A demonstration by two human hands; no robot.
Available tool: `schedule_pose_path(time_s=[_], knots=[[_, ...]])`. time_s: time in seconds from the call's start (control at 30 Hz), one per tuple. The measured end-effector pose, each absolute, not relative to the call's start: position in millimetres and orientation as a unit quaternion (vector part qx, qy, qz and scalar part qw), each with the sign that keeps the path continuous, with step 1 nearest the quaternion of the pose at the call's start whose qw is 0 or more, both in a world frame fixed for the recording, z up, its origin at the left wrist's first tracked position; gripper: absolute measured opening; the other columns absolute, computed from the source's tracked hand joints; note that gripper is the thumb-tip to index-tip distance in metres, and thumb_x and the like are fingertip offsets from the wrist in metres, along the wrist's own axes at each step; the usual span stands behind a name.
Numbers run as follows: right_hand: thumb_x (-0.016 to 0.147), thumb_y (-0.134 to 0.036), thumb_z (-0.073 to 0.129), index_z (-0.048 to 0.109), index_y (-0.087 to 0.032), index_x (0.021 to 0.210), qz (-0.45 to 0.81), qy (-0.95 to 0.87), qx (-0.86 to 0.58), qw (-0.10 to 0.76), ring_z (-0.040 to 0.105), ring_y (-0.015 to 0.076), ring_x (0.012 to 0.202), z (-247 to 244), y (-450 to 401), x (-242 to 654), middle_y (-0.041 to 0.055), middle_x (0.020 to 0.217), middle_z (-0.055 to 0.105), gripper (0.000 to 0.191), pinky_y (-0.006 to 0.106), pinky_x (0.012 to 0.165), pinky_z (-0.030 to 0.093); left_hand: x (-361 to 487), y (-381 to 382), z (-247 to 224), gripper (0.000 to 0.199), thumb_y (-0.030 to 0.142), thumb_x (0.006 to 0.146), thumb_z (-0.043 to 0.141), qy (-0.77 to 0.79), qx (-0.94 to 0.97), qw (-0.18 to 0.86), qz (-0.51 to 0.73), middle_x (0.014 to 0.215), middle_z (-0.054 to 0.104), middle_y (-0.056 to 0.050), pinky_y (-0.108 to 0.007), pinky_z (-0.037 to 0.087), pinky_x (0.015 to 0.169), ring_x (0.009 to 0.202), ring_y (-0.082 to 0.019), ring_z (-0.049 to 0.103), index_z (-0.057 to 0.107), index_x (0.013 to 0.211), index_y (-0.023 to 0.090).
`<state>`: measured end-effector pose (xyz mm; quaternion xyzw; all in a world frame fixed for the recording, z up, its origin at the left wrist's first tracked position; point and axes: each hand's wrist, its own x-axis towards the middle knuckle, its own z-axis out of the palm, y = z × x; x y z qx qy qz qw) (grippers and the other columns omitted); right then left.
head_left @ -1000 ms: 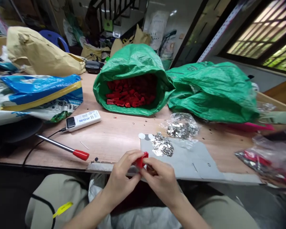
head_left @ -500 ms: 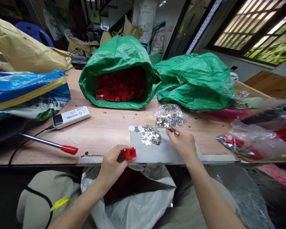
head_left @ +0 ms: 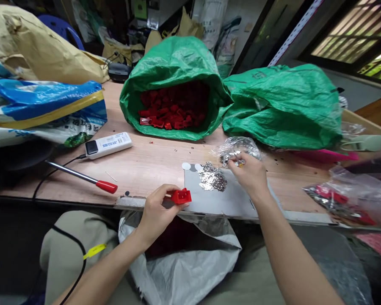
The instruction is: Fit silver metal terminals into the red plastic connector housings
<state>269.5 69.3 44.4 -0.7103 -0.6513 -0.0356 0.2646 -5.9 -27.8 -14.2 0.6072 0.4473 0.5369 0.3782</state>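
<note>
My left hand (head_left: 160, 207) pinches a small red plastic housing (head_left: 181, 196) at the near edge of the table, its hollow side facing up and toward me. My right hand (head_left: 250, 173) is closed, fingertips together, over the near side of a clear plastic bag of shiny metal pieces (head_left: 252, 146). A bit of yellow shows between its fingers, part of a small tool whose kind I cannot make out. Between the hands, a loose heap of flat silvery metal pieces (head_left: 213, 177) lies on a grey sheet (head_left: 203, 205).
A green sack (head_left: 174, 55) full of red plastic parts (head_left: 168, 112) lies open behind; another green sack (head_left: 285, 108) stands right. On the left are a white device (head_left: 109, 145) with a cable and a red-handled rod (head_left: 105, 186). Below, a grey bag (head_left: 190, 271) hangs open at my lap.
My right hand has moved away from me, from beside the metal heap to the clear bag. The left hand still holds the red housing, turned slightly. The camera view has shifted.
</note>
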Motion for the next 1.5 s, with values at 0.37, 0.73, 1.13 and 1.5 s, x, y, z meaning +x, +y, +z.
schedule_pose_path(time_s=[0.37,0.73,1.13,1.5], knots=[[0.068,-0.046,0.089,0.068,-0.017,0.083,0.552,-0.419,-0.558,0.456,0.03,0.0061,0.043,31.2,-23.9,161.3,-0.0044,0.059,0.051,0.039,0.021,0.04,0.022,-1.9,-28.2,-15.2,0.025,0.026,0.081,0.08,0.417,0.649,0.301,0.561,0.092,0.072,-0.003,-0.026,0.061,0.075,0.084,-0.015,0.071,0.067,0.101,0.02],[0.077,-0.046,0.081,0.072,-0.018,0.084,0.442,-0.505,-0.588,0.451,0.053,0.0151,0.056,17.0,-33.3,166.4,0.0028,0.071,0.065,0.03,0.025,0.049,0.044,-2.1,-28.2,-16.6,0.025,0.022,0.082,0.079,0.411,0.619,0.302,0.597,0.098,0.071,-0.004,-0.027,0.06,0.077,0.093,-0.017,0.07,0.066,0.103,0.021],[0.08,-0.032,0.073,0.076,-0.018,0.118,0.373,-0.616,-0.586,0.371,0.066,0.0216,0.077,31.6,-21.5,169.4,0.0051,0.084,0.071,0.04,0.034,0.073,0.058,-1.3,-25.2,-19.0,0.028,0.005,0.084,0.07,0.332,0.689,0.232,0.601,0.099,0.076,-0.006,-0.035,0.063,0.085,0.098,-0.02,0.073,0.069,0.107,0.022],[0.083,-0.049,0.079,0.075,-0.017,0.111,0.673,-0.459,-0.482,0.322,0.037,0.0048,0.046,44.5,-21.3,179.4,0.0057,0.09,0.068,0.042,0.017,0.038,0.047,-2.0,-27.1,-15.2,0.025,0.014,0.079,0.081,0.356,0.616,0.307,0.632,0.096,0.075,-0.005,-0.033,0.062,0.083,0.094,-0.019,0.074,0.068,0.099,0.021]])
